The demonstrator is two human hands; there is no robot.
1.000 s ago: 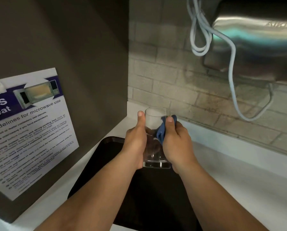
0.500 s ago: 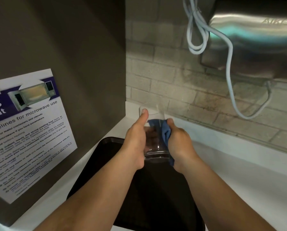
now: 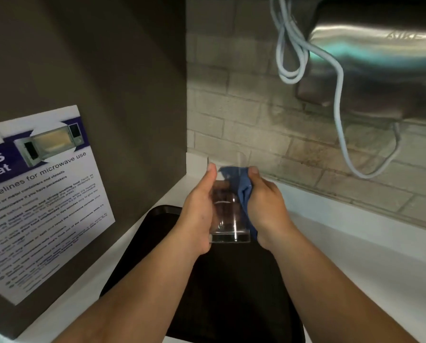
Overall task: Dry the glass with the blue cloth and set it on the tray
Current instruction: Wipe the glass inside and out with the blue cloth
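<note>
A clear drinking glass is held upright above the far end of a black tray. My left hand grips its left side, thumb up near the rim. My right hand holds a blue cloth against the glass's right side and over part of its rim; the cloth runs down between palm and glass. The glass's rim is faint against the pale wall behind it. Its thick base hangs just above the tray.
The tray lies on a white counter. A dark cabinet side with a microwave-use poster stands on the left. A tiled wall is behind, with a steel dryer and hanging grey cable at upper right.
The blue cloth has spread further across the top and right side of the glass as my right hand shifted upward along it. My left hand keeps its grip; the glass stays over the tray.
</note>
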